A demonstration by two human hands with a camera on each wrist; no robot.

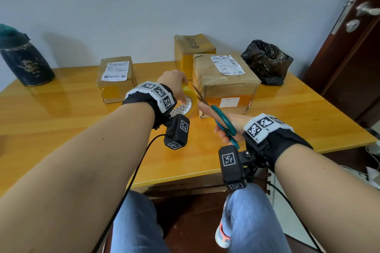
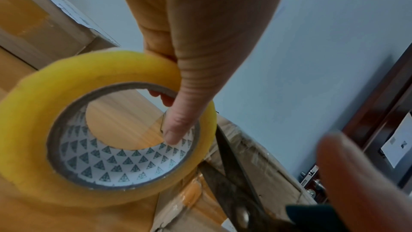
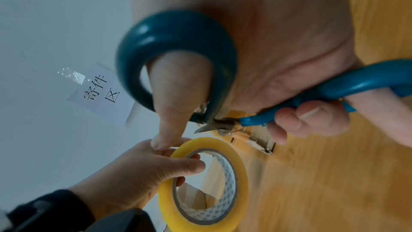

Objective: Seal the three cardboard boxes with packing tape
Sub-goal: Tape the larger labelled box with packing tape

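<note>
My left hand (image 1: 174, 82) grips a yellow roll of packing tape (image 2: 67, 105), thumb inside the patterned core, just left of the big cardboard box (image 1: 224, 84). In the right wrist view the tape roll (image 3: 231, 156) hangs below the scissors. My right hand (image 1: 224, 127) holds teal-handled scissors (image 1: 223, 120), thumb through one loop, blades (image 2: 231, 168) parted between the roll and the box's front left corner. A smaller box (image 1: 116, 79) stands to the left on the table, and a third box (image 1: 191, 49) stands behind the big one.
The wooden table (image 1: 61, 121) stands against a pale wall. A dark flask (image 1: 22, 57) sits at its far left, a crumpled black plastic bag (image 1: 267, 61) at the far right. A brown door with a metal handle (image 1: 364, 9) is on the right.
</note>
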